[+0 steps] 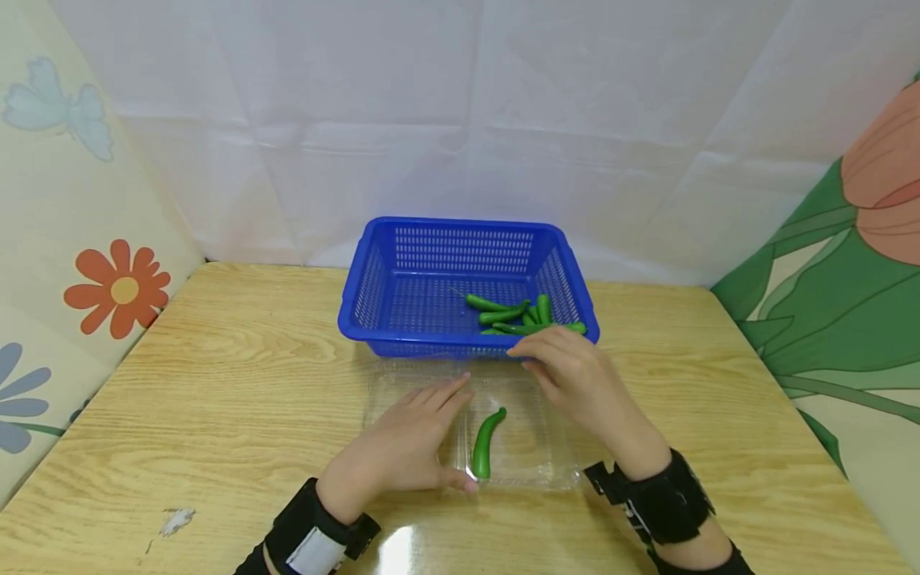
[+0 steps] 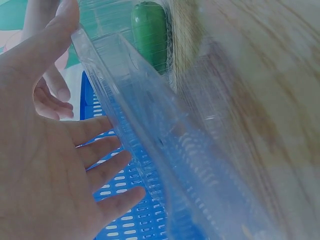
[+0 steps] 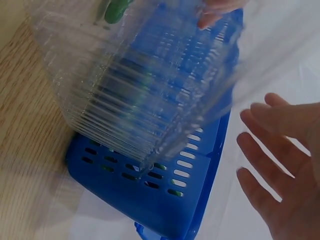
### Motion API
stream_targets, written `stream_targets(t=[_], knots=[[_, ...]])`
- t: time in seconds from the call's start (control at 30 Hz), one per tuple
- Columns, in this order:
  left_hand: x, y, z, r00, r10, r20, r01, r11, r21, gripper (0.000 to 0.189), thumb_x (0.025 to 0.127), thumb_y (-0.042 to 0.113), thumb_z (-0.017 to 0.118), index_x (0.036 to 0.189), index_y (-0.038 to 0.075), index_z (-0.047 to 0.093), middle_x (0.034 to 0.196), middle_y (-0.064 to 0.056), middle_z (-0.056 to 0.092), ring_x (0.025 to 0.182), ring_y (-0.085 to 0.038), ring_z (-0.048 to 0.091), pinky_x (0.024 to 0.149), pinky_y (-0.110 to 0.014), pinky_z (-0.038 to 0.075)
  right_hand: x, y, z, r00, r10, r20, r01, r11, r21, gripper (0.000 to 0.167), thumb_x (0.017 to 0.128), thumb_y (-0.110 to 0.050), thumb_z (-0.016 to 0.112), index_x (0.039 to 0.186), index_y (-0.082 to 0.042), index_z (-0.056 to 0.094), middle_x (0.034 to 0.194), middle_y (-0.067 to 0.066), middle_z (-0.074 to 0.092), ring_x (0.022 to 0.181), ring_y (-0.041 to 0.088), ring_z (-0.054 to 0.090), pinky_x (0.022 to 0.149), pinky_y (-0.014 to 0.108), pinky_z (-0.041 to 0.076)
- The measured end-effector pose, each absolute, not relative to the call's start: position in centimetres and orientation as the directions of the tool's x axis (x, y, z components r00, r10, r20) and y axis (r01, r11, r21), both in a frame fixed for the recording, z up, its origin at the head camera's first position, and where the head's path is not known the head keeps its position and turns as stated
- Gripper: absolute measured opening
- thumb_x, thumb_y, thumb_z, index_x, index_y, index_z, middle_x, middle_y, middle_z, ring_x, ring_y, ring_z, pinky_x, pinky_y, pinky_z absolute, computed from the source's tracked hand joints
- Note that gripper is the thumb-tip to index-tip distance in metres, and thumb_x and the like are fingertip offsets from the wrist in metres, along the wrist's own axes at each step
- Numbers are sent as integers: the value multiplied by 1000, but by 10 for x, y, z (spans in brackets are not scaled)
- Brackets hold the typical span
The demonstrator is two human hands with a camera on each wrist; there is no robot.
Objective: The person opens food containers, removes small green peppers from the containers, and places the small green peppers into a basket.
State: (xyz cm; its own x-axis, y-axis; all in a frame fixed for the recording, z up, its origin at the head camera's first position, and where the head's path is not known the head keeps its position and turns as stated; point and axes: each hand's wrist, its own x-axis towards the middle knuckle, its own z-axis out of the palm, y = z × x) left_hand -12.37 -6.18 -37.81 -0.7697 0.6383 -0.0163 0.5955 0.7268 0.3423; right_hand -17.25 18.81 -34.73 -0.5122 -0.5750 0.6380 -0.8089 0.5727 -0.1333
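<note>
A clear plastic clamshell box (image 1: 528, 447) lies unfolded on the table with one green chili pepper (image 1: 485, 449) inside its right half. My left hand (image 1: 402, 447) is over the left half, fingers extended. In the left wrist view its thumb and fingertips are at the plastic edge (image 2: 135, 125); contact of every finger cannot be told. My right hand (image 1: 575, 375) hovers by the box's far right side, near the basket's front rim. The right wrist view shows its fingers loosely bent, holding nothing, apart from the plastic wall (image 3: 115, 115).
Directly behind the box stands a blue slotted basket (image 1: 460, 347), with several green chili peppers (image 1: 503, 316) at its right end. A white sheet (image 1: 402, 144) hangs behind the wooden table (image 1: 237, 383). Printed panels (image 1: 86, 208) flank the table.
</note>
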Motion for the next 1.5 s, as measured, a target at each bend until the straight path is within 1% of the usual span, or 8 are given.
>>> stream_targets(t=[0.1,0.23,0.33,0.47,0.57,0.67,0.97,1.5], knots=[[-124,-62,-378,-769,639,-13,599,727,336,111,72,68,74,154,5,33,164,-10,20,146,-31,27,119,-47,25,-172,188,-348,-532,-600,597,-814,556,-167,33,76,10,78,103,-8,73,100,4,72,95,22,66,82,39,58],[-124,-61,-379,-767,642,-7,605,726,327,111,72,69,73,154,5,33,164,-10,20,146,-31,27,119,-47,25,-169,187,-348,-563,-632,534,-812,544,-212,31,78,9,77,104,-8,73,101,3,72,96,22,66,84,39,57],[-123,-62,-379,-766,642,-10,605,727,324,111,72,69,73,154,5,33,164,-10,20,146,-30,27,119,-47,25,-167,186,-348,-615,-650,446,-783,573,-244,32,78,8,77,106,-8,73,104,3,72,98,23,66,86,40,56],[-123,-61,-378,-767,641,-27,597,729,334,112,72,69,73,154,5,32,164,-10,19,147,-30,25,119,-47,24,-164,185,-347,-716,-646,264,-697,647,-307,34,82,2,77,113,-10,72,109,3,71,103,24,65,89,43,55],[-123,-61,-377,-769,639,-36,591,730,342,112,72,69,73,154,5,32,164,-10,19,147,-30,24,119,-48,24,-163,184,-349,-755,-637,156,-646,678,-351,34,84,-4,77,117,-10,71,114,3,70,106,24,65,91,43,55],[-123,-61,-377,-769,638,-37,590,731,342,112,72,69,73,154,5,32,164,-9,19,147,-30,24,119,-48,24,-164,183,-352,-754,-647,109,-636,680,-365,35,85,-5,77,119,-9,70,116,4,70,108,25,65,93,43,55],[-123,-62,-376,-769,638,-30,590,728,348,112,72,69,73,155,5,31,164,-9,17,147,-30,23,119,-49,23,-163,180,-359,-731,-681,48,-643,663,-383,39,83,-9,80,120,-8,69,118,5,70,107,25,66,92,43,55],[-123,-61,-376,-777,629,-39,578,736,353,110,73,67,74,155,7,32,164,-6,18,148,-28,23,119,-48,23,-160,171,-368,-706,-708,12,-659,651,-377,44,80,-4,80,122,-6,68,119,7,69,111,26,63,97,45,52]])
